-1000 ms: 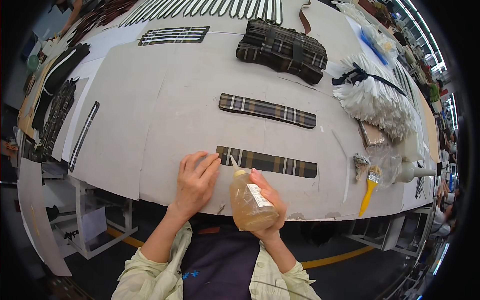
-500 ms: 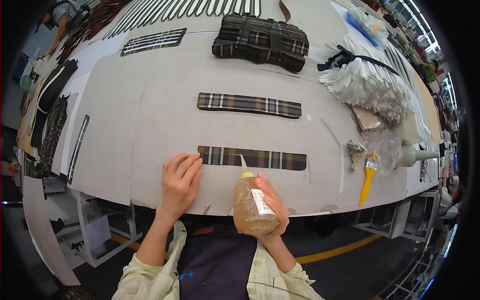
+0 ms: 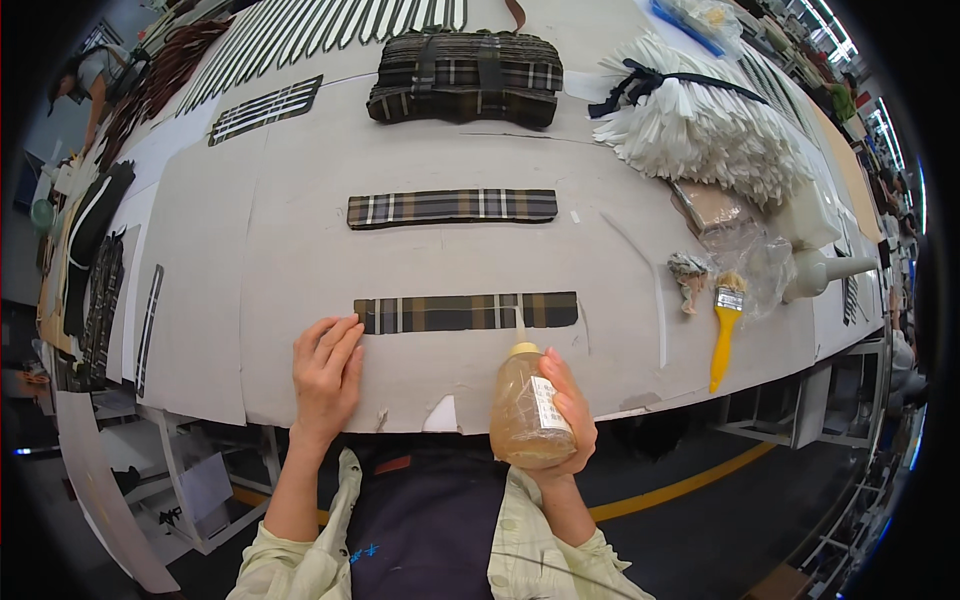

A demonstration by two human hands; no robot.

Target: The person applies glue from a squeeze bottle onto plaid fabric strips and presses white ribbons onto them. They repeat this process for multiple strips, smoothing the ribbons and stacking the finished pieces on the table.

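Your right hand (image 3: 562,415) covers the far side of the glue bottle (image 3: 524,410), so you cannot see how much of its label wraps around. The bottle's thin nozzle tip blurs against the plaid strip (image 3: 466,312), and you cannot tell whether the 2 touch. Your left hand (image 3: 324,375) hides the surface (image 3: 600,260) beneath its palm. The striped strips (image 3: 330,25) at the top run out of view.

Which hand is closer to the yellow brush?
The right hand. It holds a glue bottle at the table's near edge, with the yellow brush off to its right. The left hand rests further away, at the left end of the plaid strip.
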